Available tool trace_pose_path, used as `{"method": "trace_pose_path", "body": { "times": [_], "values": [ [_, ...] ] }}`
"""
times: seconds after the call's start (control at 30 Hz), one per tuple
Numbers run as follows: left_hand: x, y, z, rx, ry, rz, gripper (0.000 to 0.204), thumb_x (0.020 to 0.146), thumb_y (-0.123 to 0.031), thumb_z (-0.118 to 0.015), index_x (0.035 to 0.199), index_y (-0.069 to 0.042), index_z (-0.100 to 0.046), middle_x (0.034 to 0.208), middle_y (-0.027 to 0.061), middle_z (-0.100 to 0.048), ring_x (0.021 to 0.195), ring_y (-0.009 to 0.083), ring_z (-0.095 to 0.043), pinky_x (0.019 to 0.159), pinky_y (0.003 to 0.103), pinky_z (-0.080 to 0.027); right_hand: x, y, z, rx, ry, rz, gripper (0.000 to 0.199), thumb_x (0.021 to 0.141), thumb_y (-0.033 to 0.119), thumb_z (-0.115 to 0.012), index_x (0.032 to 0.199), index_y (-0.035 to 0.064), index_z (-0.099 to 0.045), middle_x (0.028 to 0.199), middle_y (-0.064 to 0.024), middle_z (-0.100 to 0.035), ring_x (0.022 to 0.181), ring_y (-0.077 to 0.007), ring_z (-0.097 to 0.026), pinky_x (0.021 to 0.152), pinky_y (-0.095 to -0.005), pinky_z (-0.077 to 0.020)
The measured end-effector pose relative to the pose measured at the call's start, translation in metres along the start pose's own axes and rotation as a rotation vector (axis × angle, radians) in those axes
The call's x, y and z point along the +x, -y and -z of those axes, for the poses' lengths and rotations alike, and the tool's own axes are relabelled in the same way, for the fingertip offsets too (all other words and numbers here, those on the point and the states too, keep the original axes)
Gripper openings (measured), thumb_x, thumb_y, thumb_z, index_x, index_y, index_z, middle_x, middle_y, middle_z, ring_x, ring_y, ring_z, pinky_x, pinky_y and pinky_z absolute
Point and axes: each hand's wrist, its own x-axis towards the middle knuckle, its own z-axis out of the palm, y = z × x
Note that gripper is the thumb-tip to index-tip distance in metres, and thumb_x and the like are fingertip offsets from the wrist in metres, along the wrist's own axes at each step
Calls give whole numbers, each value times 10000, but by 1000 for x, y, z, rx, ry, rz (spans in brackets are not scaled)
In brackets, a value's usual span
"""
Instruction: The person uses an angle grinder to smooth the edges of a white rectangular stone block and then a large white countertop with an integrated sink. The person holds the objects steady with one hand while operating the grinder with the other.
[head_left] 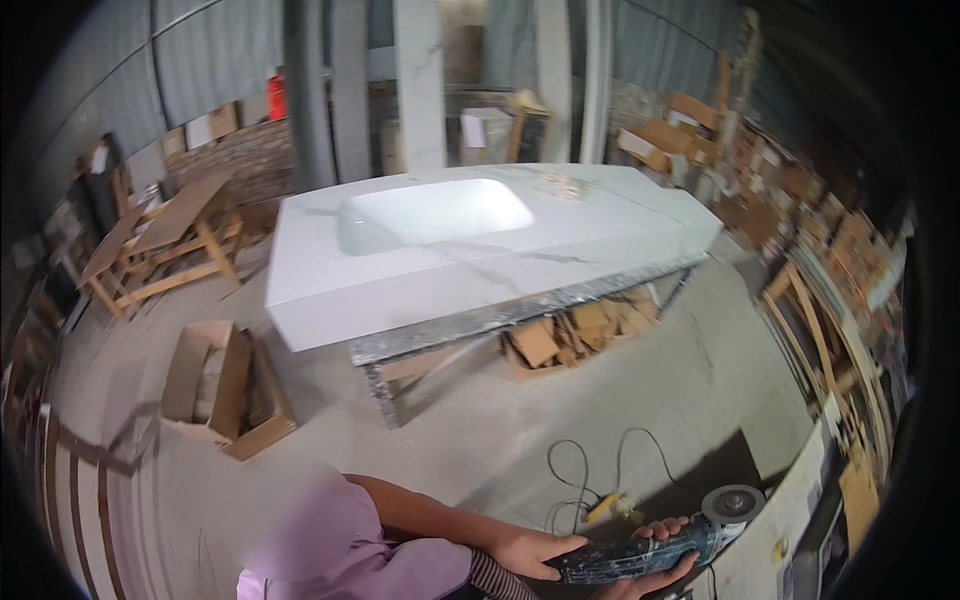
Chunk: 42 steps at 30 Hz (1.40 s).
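Note:
An angle grinder point(610, 562) with a dark, scuffed teal body is held between my two hands at the lower right. My left hand point(530, 550) closes on its rear end. Under its front part my right hand point(655, 575) is wrapped round the body, fingertips showing on the far side. The round grey disc point(735, 503) at its head faces up, beside a pale slab edge; whether it spins I cannot tell. Ahead, apart from both hands, a white marble-patterned countertop point(480, 275) with a recessed basin point(435, 215) rests on a paint-spattered metal stand point(400, 348).
A black cable point(570, 450) loops on the floor by a yellow connector point(603, 508). Open cardboard boxes point(205, 385) stand at left, near a wooden trestle point(185, 225). Scrap pieces fill a box point(535, 342) beneath the stand. Wooden frames point(805, 320) lean along the right.

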Motion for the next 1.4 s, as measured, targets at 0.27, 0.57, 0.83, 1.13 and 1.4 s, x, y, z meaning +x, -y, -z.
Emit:
{"method": "trace_pose_path", "body": {
  "times": [0.27,0.57,0.83,1.13,1.4],
  "values": [
    [-105,38,7,-19,-341,52,679,964,-114,-561,1511,-35,-167,1220,208,-547,1103,305,-562,927,367,-431,27,-120,-32,-25,89,-241,485,937,361,-611,1275,56,-443,1072,-82,-554,944,-225,-578,865,-427,-526],
    [-353,99,94,190,-1362,-187,349,962,-194,-614,1272,-46,-547,989,62,-622,924,157,-605,813,314,-526,17,-263,-89,-676,121,-346,707,733,367,-804,1213,-41,-484,991,-144,-590,812,-279,-652,690,-417,-560],
    [-571,157,222,-182,-1830,267,422,919,-274,-666,1217,6,-559,1021,85,-637,867,183,-609,828,346,-500,-26,-438,-118,-1070,197,-453,1014,609,158,-909,1403,7,-297,1267,-165,-492,1050,-256,-603,873,-395,-530],
    [-576,186,265,-594,-1523,103,587,865,-422,-721,1193,46,-587,1068,108,-643,913,192,-632,831,358,-508,-37,-549,-146,-1523,490,-369,888,652,135,-884,1361,7,-365,1159,-172,-608,1054,-256,-632,892,-365,-509],
    [-572,173,262,-606,-1562,130,500,833,-436,-749,1080,-12,-655,915,51,-648,810,161,-607,752,330,-505,-36,-597,-138,-1575,575,-407,849,665,121,-864,1349,14,-373,1161,-173,-601,1054,-266,-626,899,-370,-501]
  ]
}}
